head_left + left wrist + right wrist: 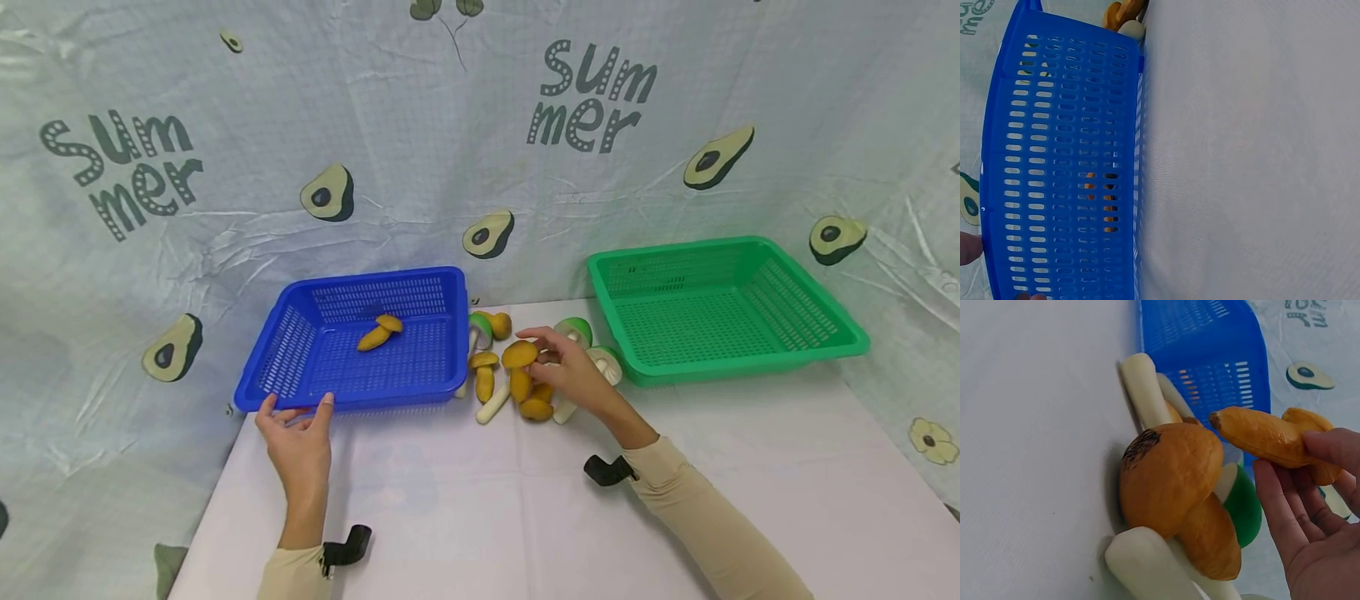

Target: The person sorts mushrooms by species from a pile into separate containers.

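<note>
My right hand (576, 372) pinches an orange-brown toy mushroom (519, 357) between thumb and fingers, raised over a pile of toy mushrooms. In the right wrist view the held mushroom (1260, 434) has its stem end pointing toward the blue basket. My left hand (300, 446) holds the front rim of the blue basket (352, 402), thumb and index finger at the rim, other fingers lower along its outer wall. Inside that basket lies one orange-brown mushroom (381, 332). Another large brown-capped mushroom (1169, 481) with a dark patch lies below my right hand.
A green basket (735, 364) stands at the right with nothing in it. Between the baskets lie several mushrooms, including a green-capped one (573, 327), a brown one (484, 375) and a white stem (492, 405). A printed cloth (405, 200) hangs behind the white-covered table (450, 517).
</note>
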{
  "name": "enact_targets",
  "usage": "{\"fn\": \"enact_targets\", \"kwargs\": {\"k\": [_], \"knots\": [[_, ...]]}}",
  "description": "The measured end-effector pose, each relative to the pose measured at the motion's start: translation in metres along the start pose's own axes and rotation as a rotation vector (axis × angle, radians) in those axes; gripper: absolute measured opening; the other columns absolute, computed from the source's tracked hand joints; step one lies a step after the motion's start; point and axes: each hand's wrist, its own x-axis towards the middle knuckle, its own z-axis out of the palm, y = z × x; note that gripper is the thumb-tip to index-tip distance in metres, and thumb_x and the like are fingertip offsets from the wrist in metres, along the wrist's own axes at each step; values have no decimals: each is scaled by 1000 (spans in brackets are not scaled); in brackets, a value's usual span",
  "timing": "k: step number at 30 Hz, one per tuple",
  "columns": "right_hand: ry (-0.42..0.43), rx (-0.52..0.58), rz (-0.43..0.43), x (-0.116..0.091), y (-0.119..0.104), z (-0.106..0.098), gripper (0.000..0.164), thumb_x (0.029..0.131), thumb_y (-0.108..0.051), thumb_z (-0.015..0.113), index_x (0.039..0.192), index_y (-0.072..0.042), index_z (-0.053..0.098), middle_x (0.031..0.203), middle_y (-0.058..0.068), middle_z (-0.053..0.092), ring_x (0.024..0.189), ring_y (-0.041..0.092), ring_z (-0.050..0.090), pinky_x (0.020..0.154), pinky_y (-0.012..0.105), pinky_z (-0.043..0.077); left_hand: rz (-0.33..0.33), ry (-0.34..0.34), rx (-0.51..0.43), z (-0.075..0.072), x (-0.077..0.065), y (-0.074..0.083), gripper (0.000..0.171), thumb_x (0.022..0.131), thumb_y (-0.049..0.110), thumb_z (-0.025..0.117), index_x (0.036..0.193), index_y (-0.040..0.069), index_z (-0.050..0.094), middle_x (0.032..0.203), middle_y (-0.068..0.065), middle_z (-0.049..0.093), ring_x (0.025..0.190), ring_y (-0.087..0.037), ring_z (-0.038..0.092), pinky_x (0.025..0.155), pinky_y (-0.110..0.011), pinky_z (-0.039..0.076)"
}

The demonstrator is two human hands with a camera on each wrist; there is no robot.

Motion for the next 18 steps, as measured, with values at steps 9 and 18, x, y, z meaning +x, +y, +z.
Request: {"fn": "enact_targets", "kwargs": {"k": [9, 18], "knots": [[-17, 117, -2, 4, -10, 0, 41, 96, -6, 67, 136, -10, 58, 118, 16, 60, 91, 28, 67, 79, 39, 61, -9, -4, 3, 0, 1, 2, 88, 94, 38, 72, 159, 12, 18, 116, -4, 46, 88, -12, 53, 66, -8, 44], [-32, 140, 15, 12, -19, 3, 42, 96, -8, 64, 138, -10, 57, 121, 14, 58, 91, 27, 68, 83, 56, 57, 17, 18, -39, 3, -1, -1, 83, 94, 32, 73, 157, 12, 22, 111, 3, 45, 99, -15, 54, 70, -6, 44]]}}
